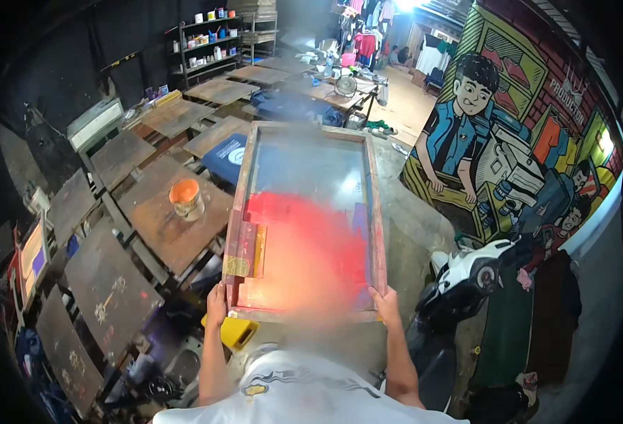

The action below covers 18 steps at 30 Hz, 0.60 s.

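My left hand (215, 302) grips the lower left corner of a wooden-framed mesh screen (376, 212), and my right hand (385, 302) grips its lower right corner. I hold it out in front of my body. Red colour (325, 240) covers much of the lower mesh, with a paler grey-blue upper part and a purple patch at the right. A narrow strip with orange and tape (255, 247) lies along the inner left side. A blurred smudge hides part of the bottom middle. To the left, an orange-topped bucket (186, 198) stands on a stained board.
Rows of flat boards (110, 290) fill the left, one with navy fabric (223, 152). A scooter (481, 268) stands at my right below a painted mural wall (509, 141). Behind are shelves (205, 49), a fan (345, 85), hanging clothes and people (403, 56) sitting far back.
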Each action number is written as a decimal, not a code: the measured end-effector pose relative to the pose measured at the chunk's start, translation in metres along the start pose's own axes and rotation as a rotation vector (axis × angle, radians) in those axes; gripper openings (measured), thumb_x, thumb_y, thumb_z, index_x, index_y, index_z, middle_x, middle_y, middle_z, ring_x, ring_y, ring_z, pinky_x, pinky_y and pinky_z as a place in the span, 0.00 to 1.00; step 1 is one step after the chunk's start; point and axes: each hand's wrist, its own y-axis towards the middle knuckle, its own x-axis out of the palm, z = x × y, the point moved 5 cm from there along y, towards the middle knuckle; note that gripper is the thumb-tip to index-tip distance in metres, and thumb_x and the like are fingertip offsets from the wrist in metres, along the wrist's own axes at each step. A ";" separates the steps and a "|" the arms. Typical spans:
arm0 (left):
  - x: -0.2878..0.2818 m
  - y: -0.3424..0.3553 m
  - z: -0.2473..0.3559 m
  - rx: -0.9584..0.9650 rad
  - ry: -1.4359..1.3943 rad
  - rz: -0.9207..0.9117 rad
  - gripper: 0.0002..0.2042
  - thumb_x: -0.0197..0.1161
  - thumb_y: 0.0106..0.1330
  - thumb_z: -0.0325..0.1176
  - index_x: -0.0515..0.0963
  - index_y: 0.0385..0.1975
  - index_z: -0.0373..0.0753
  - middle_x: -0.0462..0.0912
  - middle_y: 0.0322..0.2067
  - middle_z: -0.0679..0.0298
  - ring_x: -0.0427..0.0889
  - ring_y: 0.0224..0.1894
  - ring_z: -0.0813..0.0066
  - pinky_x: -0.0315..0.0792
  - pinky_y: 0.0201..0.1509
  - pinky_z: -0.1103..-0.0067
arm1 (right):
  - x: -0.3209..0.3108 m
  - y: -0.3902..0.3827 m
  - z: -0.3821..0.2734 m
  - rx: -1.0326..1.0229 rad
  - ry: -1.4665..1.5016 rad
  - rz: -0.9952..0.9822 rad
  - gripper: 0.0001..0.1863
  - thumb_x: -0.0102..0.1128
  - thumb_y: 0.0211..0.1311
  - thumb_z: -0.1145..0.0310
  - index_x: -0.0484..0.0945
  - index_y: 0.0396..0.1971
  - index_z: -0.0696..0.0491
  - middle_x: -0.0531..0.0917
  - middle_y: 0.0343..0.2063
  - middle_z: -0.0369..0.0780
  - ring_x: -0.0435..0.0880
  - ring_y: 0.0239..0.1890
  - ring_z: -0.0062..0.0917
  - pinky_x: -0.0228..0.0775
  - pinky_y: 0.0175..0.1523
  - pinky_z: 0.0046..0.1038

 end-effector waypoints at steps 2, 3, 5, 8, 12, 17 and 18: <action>0.022 0.038 0.009 0.007 0.005 0.011 0.25 0.43 0.79 0.47 0.76 0.51 0.28 0.83 0.45 0.58 0.78 0.47 0.74 0.70 0.55 0.77 | 0.005 0.052 -0.014 0.007 -0.016 -0.013 0.18 0.69 0.58 0.60 0.80 0.32 0.63 0.79 0.20 0.39 0.75 0.25 0.22 0.69 0.33 0.31; 0.025 0.057 0.005 0.023 0.029 -0.005 0.25 0.43 0.79 0.46 0.76 0.53 0.27 0.82 0.46 0.58 0.78 0.48 0.72 0.69 0.57 0.76 | 0.008 0.071 -0.030 0.028 -0.025 -0.041 0.19 0.69 0.58 0.59 0.80 0.34 0.64 0.81 0.22 0.40 0.77 0.27 0.23 0.71 0.35 0.32; 0.035 0.091 -0.003 -0.028 0.020 -0.011 0.25 0.43 0.79 0.46 0.75 0.54 0.27 0.82 0.47 0.58 0.78 0.49 0.72 0.69 0.58 0.76 | 0.010 0.104 -0.038 0.051 -0.039 -0.069 0.20 0.70 0.57 0.59 0.81 0.35 0.64 0.82 0.23 0.42 0.79 0.28 0.25 0.72 0.37 0.32; 0.071 0.124 0.031 0.006 -0.014 -0.009 0.25 0.42 0.79 0.46 0.75 0.54 0.27 0.82 0.48 0.59 0.77 0.49 0.72 0.68 0.57 0.76 | 0.010 0.160 -0.035 0.028 -0.114 -0.015 0.21 0.70 0.57 0.59 0.81 0.36 0.64 0.85 0.26 0.45 0.82 0.31 0.26 0.73 0.39 0.33; 0.103 0.175 0.038 0.009 0.066 0.061 0.25 0.42 0.79 0.46 0.75 0.53 0.28 0.82 0.47 0.60 0.77 0.49 0.74 0.68 0.57 0.77 | 0.022 0.244 -0.029 0.031 -0.124 -0.057 0.21 0.70 0.57 0.59 0.81 0.38 0.65 0.86 0.27 0.46 0.84 0.33 0.28 0.74 0.40 0.34; 0.142 0.245 0.038 0.143 0.049 0.162 0.24 0.44 0.79 0.46 0.76 0.51 0.29 0.82 0.46 0.62 0.76 0.48 0.75 0.69 0.56 0.76 | 0.047 0.359 -0.030 0.033 -0.029 -0.178 0.18 0.68 0.60 0.63 0.81 0.39 0.64 0.84 0.29 0.38 0.78 0.31 0.21 0.72 0.39 0.29; 0.147 0.257 0.033 0.098 0.005 0.174 0.24 0.44 0.79 0.47 0.76 0.51 0.29 0.82 0.46 0.62 0.76 0.48 0.76 0.69 0.56 0.76 | 0.052 0.383 -0.029 -0.003 -0.014 -0.197 0.17 0.68 0.59 0.63 0.81 0.39 0.64 0.83 0.29 0.37 0.78 0.31 0.20 0.72 0.39 0.29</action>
